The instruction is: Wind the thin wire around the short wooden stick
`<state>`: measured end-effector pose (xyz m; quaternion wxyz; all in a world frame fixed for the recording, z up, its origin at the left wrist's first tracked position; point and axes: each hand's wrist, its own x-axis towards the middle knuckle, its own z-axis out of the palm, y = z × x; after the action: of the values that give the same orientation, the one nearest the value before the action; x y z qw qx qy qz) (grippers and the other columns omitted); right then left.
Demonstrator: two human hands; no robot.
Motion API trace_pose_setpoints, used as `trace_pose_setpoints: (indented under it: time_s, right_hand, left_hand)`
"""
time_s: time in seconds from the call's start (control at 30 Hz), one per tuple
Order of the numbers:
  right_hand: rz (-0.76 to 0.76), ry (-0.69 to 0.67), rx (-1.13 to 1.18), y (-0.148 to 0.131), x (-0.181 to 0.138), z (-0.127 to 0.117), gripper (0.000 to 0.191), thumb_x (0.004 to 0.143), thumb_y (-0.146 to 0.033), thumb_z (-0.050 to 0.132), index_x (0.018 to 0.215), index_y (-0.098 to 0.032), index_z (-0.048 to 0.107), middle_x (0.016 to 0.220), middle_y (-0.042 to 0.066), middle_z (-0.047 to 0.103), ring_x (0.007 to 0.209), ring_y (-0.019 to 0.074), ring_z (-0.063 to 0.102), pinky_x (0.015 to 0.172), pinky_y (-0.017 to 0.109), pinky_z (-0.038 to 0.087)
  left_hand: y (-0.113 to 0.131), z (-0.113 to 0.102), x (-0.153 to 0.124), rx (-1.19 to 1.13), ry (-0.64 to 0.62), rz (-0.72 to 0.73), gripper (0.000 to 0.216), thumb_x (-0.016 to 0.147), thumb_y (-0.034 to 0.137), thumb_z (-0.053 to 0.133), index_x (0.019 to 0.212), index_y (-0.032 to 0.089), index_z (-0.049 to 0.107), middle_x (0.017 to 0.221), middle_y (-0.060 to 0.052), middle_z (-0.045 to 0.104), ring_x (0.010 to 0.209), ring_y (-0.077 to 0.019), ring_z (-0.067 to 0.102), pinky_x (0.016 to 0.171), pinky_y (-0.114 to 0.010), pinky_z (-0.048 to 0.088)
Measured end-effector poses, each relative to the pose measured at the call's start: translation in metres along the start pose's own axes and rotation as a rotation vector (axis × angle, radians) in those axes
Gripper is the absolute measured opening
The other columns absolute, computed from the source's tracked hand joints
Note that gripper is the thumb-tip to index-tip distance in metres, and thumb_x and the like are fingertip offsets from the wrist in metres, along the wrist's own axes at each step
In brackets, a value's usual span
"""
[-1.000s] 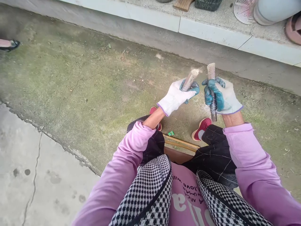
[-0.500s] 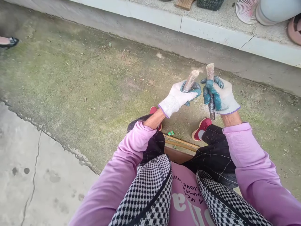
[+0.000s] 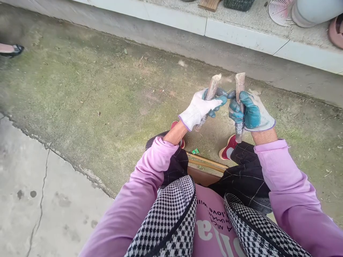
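My left hand, in a white glove with a blue-green coated palm, is closed round a short wooden stick that leans to the right at its top. Wire is wound about this stick's middle. Gloved the same way, my right hand grips a second wooden stick, nearly upright, with silvery wire coiled on its lower part. A thin strand seems to run between the two sticks. The fingers of both hands come close together between them; whether they touch I cannot tell.
Below my hands are my red shoes and a small green wrapper on the mossy ground. Ahead runs a tiled ledge bearing a pale bucket and a round pink grille. Another person's foot shows far left.
My left hand has shifted slightly left and turned its stick more upright, so the lower end now shows. The right stick has slid or dipped a little lower, and the right hand's grip has shifted.
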<state>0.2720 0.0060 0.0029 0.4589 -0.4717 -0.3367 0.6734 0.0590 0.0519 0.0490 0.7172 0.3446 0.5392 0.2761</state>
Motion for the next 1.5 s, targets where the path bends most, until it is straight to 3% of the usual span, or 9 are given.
trace_pose_setpoints:
  time_s: [0.13,0.3,0.5,0.63,0.9,1.0,1.1,1.23,1.5]
  right_hand:
    - [-0.022,0.028,0.016,-0.001,0.0,0.004,0.068,0.081,-0.083,0.114,0.109,-0.031,0.08,0.067,-0.007,0.052,0.046,0.0125,0.038,0.04,0.032,0.032]
    - [-0.028,0.027,-0.012,-0.002,-0.002,0.006,0.071,0.078,-0.086,0.116,0.109,-0.031,0.083,0.067,-0.007,0.054,0.048,0.0127,0.039,0.04,0.031,0.035]
    - [-0.018,0.031,-0.017,-0.003,-0.003,0.006,0.059,0.084,-0.079,0.115,0.108,-0.036,0.081,0.068,-0.005,0.055,0.049,0.0158,0.044,0.04,0.034,0.036]
    - [-0.038,0.065,-0.03,-0.002,-0.004,0.008,0.068,0.081,-0.083,0.114,0.11,-0.032,0.081,0.071,-0.005,0.057,0.049,0.0145,0.043,0.041,0.034,0.036]
    - [0.012,0.088,0.034,0.005,0.002,-0.001,0.06,0.093,-0.083,0.104,0.125,-0.036,0.085,0.083,0.0,0.075,0.063,0.021,0.061,0.05,0.036,0.048]
    - [0.008,0.114,0.033,0.008,0.005,-0.001,0.064,0.088,-0.082,0.105,0.126,-0.034,0.086,0.092,0.002,0.082,0.069,0.0217,0.069,0.053,0.035,0.057]
    - [0.016,0.081,0.024,0.008,0.005,-0.002,0.06,0.09,-0.076,0.107,0.126,-0.033,0.085,0.092,0.002,0.083,0.072,0.0233,0.076,0.054,0.034,0.062]
    - [0.028,0.061,0.023,0.004,0.004,-0.003,0.049,0.095,-0.067,0.106,0.124,-0.033,0.085,0.087,0.001,0.08,0.068,0.0222,0.076,0.052,0.033,0.062]
    - [0.019,0.059,0.001,0.003,0.003,-0.003,0.053,0.094,-0.073,0.106,0.123,-0.033,0.087,0.083,0.001,0.073,0.064,0.0218,0.069,0.05,0.034,0.052]
  left_hand:
    - [-0.002,-0.004,0.002,-0.071,-0.041,-0.009,0.044,0.101,0.04,0.112,0.128,0.019,0.085,0.074,0.005,0.068,0.063,-0.0111,0.066,0.063,-0.021,0.059]
    - [-0.004,-0.012,0.012,-0.133,-0.027,-0.021,0.041,0.113,0.054,0.099,0.129,0.02,0.083,0.07,0.007,0.061,0.058,-0.0115,0.063,0.06,-0.02,0.057]
    - [-0.007,-0.016,0.022,-0.206,-0.088,-0.015,0.029,0.123,0.049,0.085,0.111,0.023,0.08,0.071,0.007,0.06,0.052,-0.0091,0.053,0.056,-0.021,0.05]
    - [-0.009,-0.015,0.024,-0.254,-0.176,0.01,0.036,0.132,0.043,0.068,0.106,0.02,0.079,0.071,0.007,0.057,0.049,-0.0072,0.044,0.054,-0.02,0.044]
    - [-0.003,-0.02,0.03,-0.253,-0.044,-0.025,0.036,0.128,0.058,0.08,0.13,0.022,0.085,0.072,0.006,0.063,0.051,-0.0092,0.052,0.059,-0.023,0.054]
    - [0.001,-0.024,0.036,-0.298,0.017,-0.028,0.043,0.129,0.064,0.075,0.127,0.022,0.083,0.072,0.006,0.062,0.051,-0.0089,0.053,0.058,-0.022,0.053]
    - [0.004,-0.025,0.037,-0.339,0.026,-0.041,0.038,0.133,0.055,0.068,0.12,0.021,0.08,0.072,0.006,0.059,0.049,-0.0071,0.047,0.055,-0.02,0.048]
    - [0.006,-0.021,0.033,-0.352,-0.008,-0.068,0.029,0.133,0.042,0.069,0.114,0.022,0.074,0.076,0.006,0.062,0.048,-0.0055,0.045,0.055,-0.02,0.046]
    - [0.0,-0.018,0.029,-0.211,-0.009,-0.116,0.041,0.111,0.056,0.1,0.12,0.022,0.078,0.069,0.009,0.059,0.052,-0.01,0.06,0.06,-0.021,0.056]
